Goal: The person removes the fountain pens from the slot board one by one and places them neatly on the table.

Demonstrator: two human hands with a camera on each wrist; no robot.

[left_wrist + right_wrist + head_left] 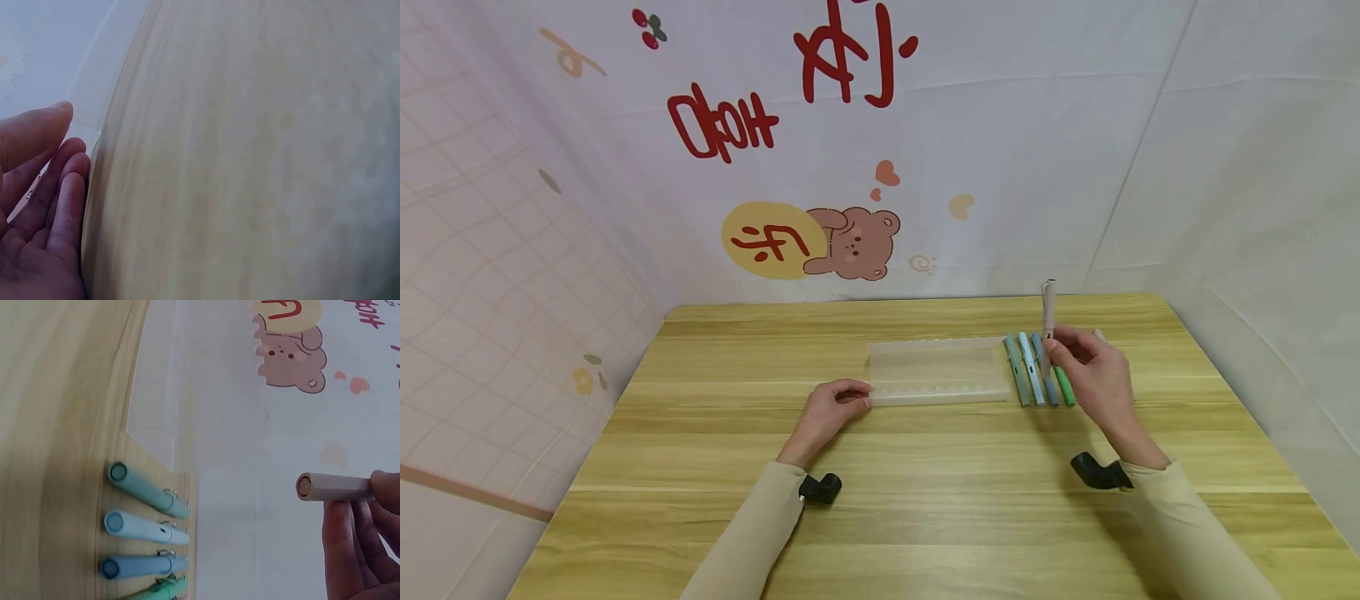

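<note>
My right hand pinches a pale pinkish-white pen, held upright above a row of pens. In the right wrist view this pen shows its round end. Below it lie a grey-green pen, a light blue pen, a darker blue pen and a green pen, side by side. My left hand holds the left front corner of a clear plastic pen tray, thumb and fingers about its edge. The tray has a notched rim and lies left of the pens.
The wooden table meets a white printed cloth at the back, with cloth at both sides too. A pale tip shows behind my right hand; the rest of it is mostly hidden. Each wrist wears a black mount.
</note>
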